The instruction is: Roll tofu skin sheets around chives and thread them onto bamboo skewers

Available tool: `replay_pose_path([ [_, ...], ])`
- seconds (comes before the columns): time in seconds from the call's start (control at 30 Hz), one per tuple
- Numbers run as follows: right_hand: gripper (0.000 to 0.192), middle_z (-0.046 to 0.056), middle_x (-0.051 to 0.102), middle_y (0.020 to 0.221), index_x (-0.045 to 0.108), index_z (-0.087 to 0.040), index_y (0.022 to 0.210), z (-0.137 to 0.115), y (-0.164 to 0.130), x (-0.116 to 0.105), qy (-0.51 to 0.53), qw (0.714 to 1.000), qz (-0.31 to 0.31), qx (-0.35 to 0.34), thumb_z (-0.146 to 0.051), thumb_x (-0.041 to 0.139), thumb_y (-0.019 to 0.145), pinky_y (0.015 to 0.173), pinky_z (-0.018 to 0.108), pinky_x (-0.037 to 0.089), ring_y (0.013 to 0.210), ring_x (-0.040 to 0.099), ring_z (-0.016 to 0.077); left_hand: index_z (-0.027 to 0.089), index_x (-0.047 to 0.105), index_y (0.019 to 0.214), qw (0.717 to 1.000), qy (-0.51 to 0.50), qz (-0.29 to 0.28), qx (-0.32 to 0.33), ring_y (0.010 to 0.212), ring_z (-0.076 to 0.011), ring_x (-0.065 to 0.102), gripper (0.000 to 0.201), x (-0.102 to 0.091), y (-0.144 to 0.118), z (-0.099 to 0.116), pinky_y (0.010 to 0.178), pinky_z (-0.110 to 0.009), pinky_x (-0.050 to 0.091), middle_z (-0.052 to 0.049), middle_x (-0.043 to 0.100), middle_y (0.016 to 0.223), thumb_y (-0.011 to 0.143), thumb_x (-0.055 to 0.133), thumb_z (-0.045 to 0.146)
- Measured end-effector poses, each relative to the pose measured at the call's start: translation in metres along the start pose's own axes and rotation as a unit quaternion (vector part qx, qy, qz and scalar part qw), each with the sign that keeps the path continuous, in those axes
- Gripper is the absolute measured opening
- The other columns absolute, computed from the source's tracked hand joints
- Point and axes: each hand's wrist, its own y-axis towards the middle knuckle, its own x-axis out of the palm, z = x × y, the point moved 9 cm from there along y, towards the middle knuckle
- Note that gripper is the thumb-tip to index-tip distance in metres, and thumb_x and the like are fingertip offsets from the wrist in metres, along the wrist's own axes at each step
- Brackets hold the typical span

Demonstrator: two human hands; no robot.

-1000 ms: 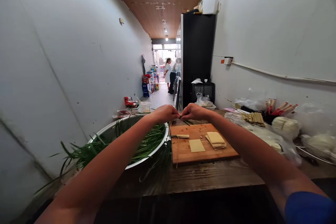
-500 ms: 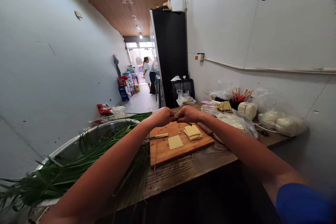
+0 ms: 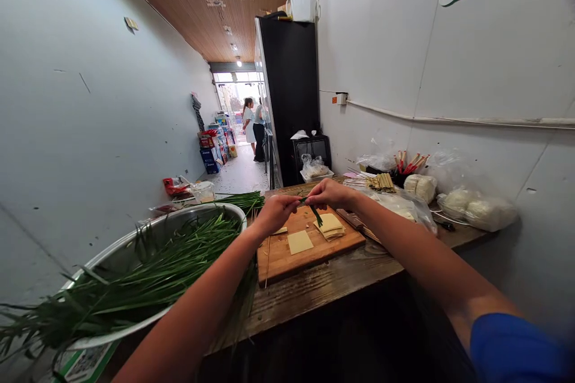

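Above the far part of a wooden cutting board (image 3: 294,260), my left hand (image 3: 279,210) and my right hand (image 3: 330,192) pinch a small bunch of green chives (image 3: 316,214) between them. The chives' ends hang down below my right hand. Under the hands, one pale yellow tofu sheet (image 3: 300,242) lies flat on the board. A small stack of tofu sheets (image 3: 331,224) sits to its right. On the board's left side lies a thin skewer (image 3: 268,260). A rolled tofu piece (image 3: 281,230) is partly hidden by my left hand.
At left stands a large metal basin (image 3: 101,254) heaped with long chives (image 3: 179,272). Beyond the board on the right are skewered rolls (image 3: 381,182), plastic bags (image 3: 415,209) and bagged white food (image 3: 476,208). Two people (image 3: 254,128) stand near the far doorway.
My left hand has moved slightly left and down, covering more of the rolled piece. The chive ends now hang lower, over the stack. The view has shifted a little.
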Motion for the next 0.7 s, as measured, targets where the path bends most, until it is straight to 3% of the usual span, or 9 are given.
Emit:
replay_pose_path([
  [0.1,0.023,-0.002,0.055,0.045,0.062,-0.010,0.059,0.021,0.001,0.001,0.077,0.995,0.036,0.044,-0.030,0.073,0.062,0.038,0.017,0.034,0.040,0.046,0.0051,0.013,0.067,0.079,0.998,-0.040,0.042,-0.027,0.065,-0.0121,0.054,0.035,0.017,-0.009,-0.004,0.064,-0.022,0.038,-0.002,0.065,0.072,0.086,0.038,0.030],
  [0.23,0.018,-0.001,0.057,0.045,0.061,-0.009,0.058,0.046,-0.003,0.007,0.160,0.980,0.070,0.099,-0.021,0.072,0.065,0.039,0.016,0.039,0.038,0.048,0.0050,0.014,0.064,0.085,0.992,-0.089,0.074,-0.044,0.070,-0.0140,0.056,0.038,0.047,-0.018,-0.003,0.066,-0.023,0.039,-0.004,0.065,0.078,0.090,0.031,0.032],
  [0.37,0.012,0.000,0.059,0.047,0.061,-0.009,0.062,0.065,-0.008,0.015,0.225,0.962,0.094,0.121,-0.014,0.068,0.069,0.043,0.017,0.045,0.040,0.051,0.0055,0.014,0.060,0.093,0.990,-0.098,0.075,-0.061,0.068,-0.0145,0.054,0.026,0.072,-0.023,-0.005,0.062,-0.023,0.038,-0.004,0.063,0.077,0.087,0.037,0.026],
  [0.5,0.012,0.000,0.059,0.050,0.060,-0.009,0.064,0.080,-0.013,0.020,0.265,0.950,0.108,0.124,-0.015,0.067,0.071,0.049,0.020,0.048,0.043,0.053,0.0063,0.013,0.059,0.089,0.994,-0.081,0.053,-0.048,0.068,-0.0142,0.052,0.023,0.079,-0.023,-0.009,0.063,-0.023,0.037,-0.005,0.062,0.077,0.083,0.036,0.015],
  [0.6,0.010,0.002,0.063,0.062,0.064,-0.010,0.076,0.070,-0.017,0.012,0.163,0.978,0.123,0.048,-0.019,0.065,0.073,0.059,0.026,0.051,0.054,0.057,0.0092,0.013,0.061,0.085,0.998,-0.058,0.006,-0.030,0.066,-0.0134,0.050,0.026,0.071,-0.020,-0.012,0.062,-0.023,0.036,-0.004,0.059,0.074,0.083,0.035,0.015],
  [0.67,0.021,0.006,0.066,0.080,0.065,-0.012,0.092,0.044,-0.022,0.005,-0.012,0.986,0.151,-0.069,-0.018,0.065,0.072,0.070,0.030,0.050,0.070,0.061,0.0131,0.013,0.062,0.086,0.997,-0.051,-0.048,-0.024,0.061,-0.0121,0.045,0.027,0.064,-0.018,-0.013,0.059,-0.022,0.034,-0.001,0.055,0.067,0.082,0.035,0.014],
  [0.7,0.028,0.007,0.066,0.091,0.063,-0.014,0.099,0.029,-0.027,0.006,-0.115,0.972,0.158,-0.133,-0.017,0.066,0.072,0.076,0.032,0.049,0.082,0.061,0.0152,0.012,0.063,0.089,0.995,-0.055,-0.080,-0.022,0.059,-0.0113,0.043,0.029,0.061,-0.018,-0.013,0.057,-0.022,0.033,0.000,0.053,0.064,0.081,0.035,0.014],
])
